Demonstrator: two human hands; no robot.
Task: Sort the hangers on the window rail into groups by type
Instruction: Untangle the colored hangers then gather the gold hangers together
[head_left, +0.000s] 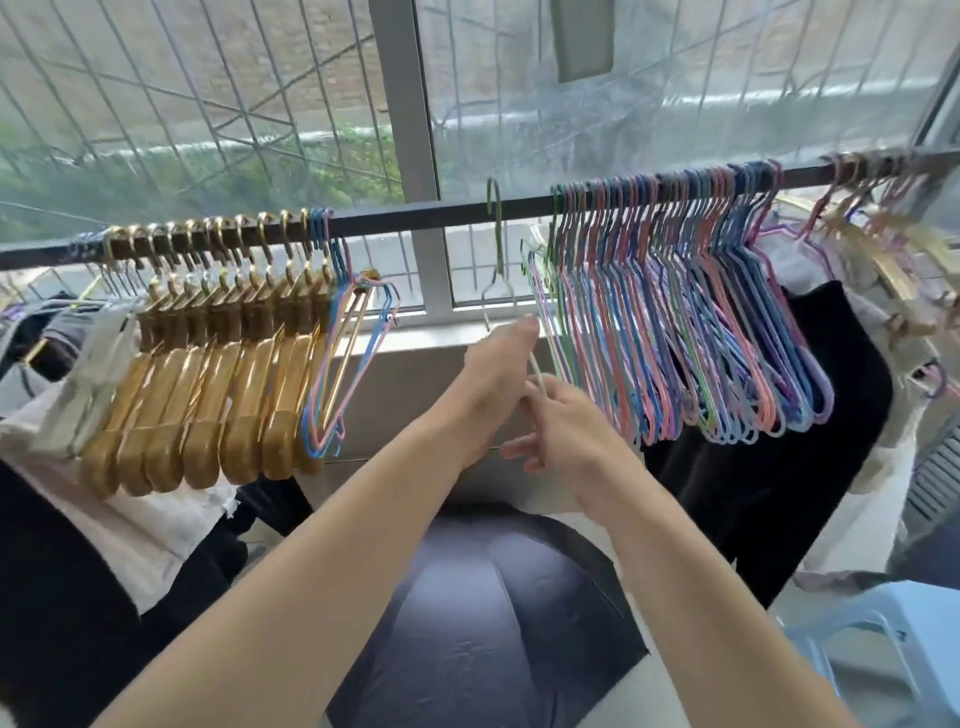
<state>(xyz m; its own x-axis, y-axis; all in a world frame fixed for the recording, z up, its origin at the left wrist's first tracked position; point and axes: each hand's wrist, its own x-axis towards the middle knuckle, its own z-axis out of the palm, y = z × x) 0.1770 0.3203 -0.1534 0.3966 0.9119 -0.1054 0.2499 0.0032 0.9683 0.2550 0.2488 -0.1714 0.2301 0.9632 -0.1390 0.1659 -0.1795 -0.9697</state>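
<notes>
Bare rail (431, 214) between hanger groups

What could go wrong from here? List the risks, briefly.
1. The lone wire hanger hangs by its hook alone in the gap on the rail, while the left hand and right hand work its lower part; a tug might unhook it.
2. The packed coloured wire hangers sit right beside it and could snag it.
3. A few coloured wire hangers remain against the gold hangers, so they could be overlooked.
</notes>
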